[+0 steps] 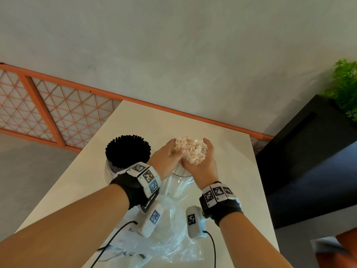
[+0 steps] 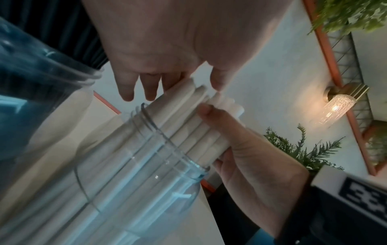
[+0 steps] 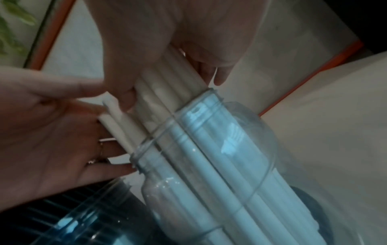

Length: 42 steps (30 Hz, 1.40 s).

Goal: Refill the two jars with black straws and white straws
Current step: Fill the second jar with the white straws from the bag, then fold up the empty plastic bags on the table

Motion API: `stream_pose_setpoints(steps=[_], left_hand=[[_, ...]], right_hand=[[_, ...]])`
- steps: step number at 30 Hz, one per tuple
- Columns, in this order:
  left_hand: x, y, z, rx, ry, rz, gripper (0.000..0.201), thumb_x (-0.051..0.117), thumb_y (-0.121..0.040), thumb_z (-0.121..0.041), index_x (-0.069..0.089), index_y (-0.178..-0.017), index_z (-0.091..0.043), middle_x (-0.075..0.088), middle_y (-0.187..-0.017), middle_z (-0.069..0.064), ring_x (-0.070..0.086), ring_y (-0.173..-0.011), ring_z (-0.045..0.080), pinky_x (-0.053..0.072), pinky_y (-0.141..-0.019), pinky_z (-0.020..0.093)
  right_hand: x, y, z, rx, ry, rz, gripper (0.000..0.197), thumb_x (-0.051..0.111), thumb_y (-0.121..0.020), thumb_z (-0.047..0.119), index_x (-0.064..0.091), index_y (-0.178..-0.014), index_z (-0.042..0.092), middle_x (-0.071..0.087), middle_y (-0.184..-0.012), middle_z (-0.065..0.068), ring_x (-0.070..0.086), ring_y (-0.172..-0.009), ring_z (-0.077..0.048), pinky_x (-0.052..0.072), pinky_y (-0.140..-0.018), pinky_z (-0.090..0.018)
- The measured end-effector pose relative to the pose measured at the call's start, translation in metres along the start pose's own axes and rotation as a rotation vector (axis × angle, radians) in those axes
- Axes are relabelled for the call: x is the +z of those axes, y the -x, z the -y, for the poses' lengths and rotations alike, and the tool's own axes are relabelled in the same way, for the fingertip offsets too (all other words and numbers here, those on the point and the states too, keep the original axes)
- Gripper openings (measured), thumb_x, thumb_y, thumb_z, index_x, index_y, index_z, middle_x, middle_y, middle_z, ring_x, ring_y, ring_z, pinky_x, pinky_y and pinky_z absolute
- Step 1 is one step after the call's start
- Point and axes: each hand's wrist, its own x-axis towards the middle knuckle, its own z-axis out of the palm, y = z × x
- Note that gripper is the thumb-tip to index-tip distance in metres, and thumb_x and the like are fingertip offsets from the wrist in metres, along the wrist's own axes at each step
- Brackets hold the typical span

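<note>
Both hands gather white straws in the right-hand jar

On the tabletop [image 1: 222, 151] a crumpled plastic bag [image 1: 170, 240] lies nearest; beyond it stand the left jar [image 1: 110, 171], packed with black straws [image 1: 127, 151], and just right of it the clear jar [image 1: 179, 186]. The white straws [image 1: 190, 151] stand inside that jar, tops bunched above its rim. The left hand [image 1: 166, 155] and right hand [image 1: 202, 163] curl round the bunch, clasping it from both sides.

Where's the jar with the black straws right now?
In the head view the jar of black straws stands on the table, left of the white straws that both hands hold.
</note>
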Motion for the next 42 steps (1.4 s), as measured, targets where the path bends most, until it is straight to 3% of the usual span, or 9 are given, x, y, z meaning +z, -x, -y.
stream_pose_setpoints(steps=[4,7,12,19,31,34,37,39,42], left_hand=[[-0.003,0.003,0.002,-0.033,-0.127,0.033,0.052,0.032,-0.1,-0.035,0.018,-0.149,-0.023,0.036,-0.15,0.004,0.038,-0.135,0.022,0.032,-0.11,0.034],[-0.004,0.001,0.0,-0.021,-0.194,-0.032,0.049,0.036,-0.1,-0.03,0.025,-0.147,-0.022,0.047,-0.143,0.004,0.05,-0.124,0.022,0.042,-0.1,0.033],[0.001,-0.001,0.004,-0.019,-0.251,-0.141,0.052,0.046,-0.096,-0.034,0.034,-0.144,-0.019,0.042,-0.145,0.005,0.047,-0.127,0.022,0.041,-0.103,0.036],[0.003,0.009,0.002,0.014,-0.139,-0.276,0.057,0.061,-0.087,-0.036,0.042,-0.138,-0.021,0.044,-0.132,0.006,0.06,-0.1,0.02,0.048,-0.092,0.033],[-0.017,0.06,0.005,0.116,-0.061,-0.068,0.052,0.045,-0.094,-0.003,0.035,-0.142,-0.022,0.044,-0.141,0.0,0.05,-0.123,0.016,0.041,-0.105,0.033],[-0.031,0.093,0.02,0.138,0.028,0.055,0.037,0.048,-0.093,-0.002,0.053,-0.124,-0.022,0.057,-0.124,-0.008,0.056,-0.115,0.005,0.043,-0.102,0.027],[-0.048,0.123,0.049,0.133,-0.08,0.051,0.02,0.057,-0.089,-0.004,0.064,-0.095,-0.022,0.068,-0.095,-0.006,0.061,-0.093,0.004,0.044,-0.082,0.009],[-0.058,0.139,0.072,0.107,-0.242,-0.067,0.016,0.061,-0.087,-0.008,0.064,-0.089,-0.024,0.065,-0.09,-0.006,0.06,-0.085,0.009,0.041,-0.074,0.007],[-0.069,0.155,0.107,-0.132,-0.316,-0.266,0.019,0.061,-0.088,-0.02,0.059,-0.106,-0.023,0.055,-0.109,0.003,0.059,-0.096,0.019,0.044,-0.084,0.026]], right_hand=[[0.0,0.005,-0.008,-0.051,0.145,-0.043,0.095,0.082,-0.07,0.03,0.024,-0.145,0.018,0.03,-0.136,0.0,0.038,-0.127,-0.019,0.04,-0.106,-0.039],[-0.003,0.006,-0.012,-0.326,0.386,-0.08,0.093,0.076,-0.075,0.031,0.019,-0.147,0.018,0.019,-0.15,-0.003,0.026,-0.138,-0.021,0.03,-0.111,-0.036],[-0.012,0.005,-0.01,-0.423,0.765,0.099,0.078,0.056,-0.086,0.042,0.019,-0.15,0.019,0.013,-0.159,0.005,0.007,-0.147,-0.017,0.01,-0.117,-0.035],[-0.013,0.013,-0.008,-0.503,0.7,0.081,0.062,0.03,-0.093,0.043,0.025,-0.149,0.018,0.019,-0.157,0.002,0.009,-0.147,-0.016,0.015,-0.118,-0.037],[-0.007,0.021,-0.002,-0.468,0.971,0.146,0.067,0.036,-0.093,0.054,0.016,-0.15,0.025,-0.004,-0.16,-0.003,-0.002,-0.147,-0.029,0.007,-0.116,-0.051],[-0.011,0.042,0.006,-0.564,0.844,0.064,0.063,0.044,-0.091,0.048,0.028,-0.146,0.022,0.016,-0.157,-0.007,0.017,-0.143,-0.03,0.016,-0.112,-0.045],[-0.015,0.074,-0.007,-0.688,0.636,0.036,0.041,0.052,-0.089,0.034,0.053,-0.127,0.02,0.047,-0.134,-0.003,0.04,-0.123,-0.024,0.035,-0.102,-0.038],[-0.018,0.095,-0.025,-0.603,0.523,0.068,0.029,0.053,-0.088,0.03,0.063,-0.113,0.019,0.055,-0.119,0.001,0.046,-0.111,-0.019,0.044,-0.095,-0.036],[-0.018,0.112,-0.052,-0.126,0.545,0.191,0.034,0.057,-0.091,0.031,0.057,-0.124,0.02,0.048,-0.129,-0.002,0.042,-0.116,-0.021,0.041,-0.101,-0.038]])
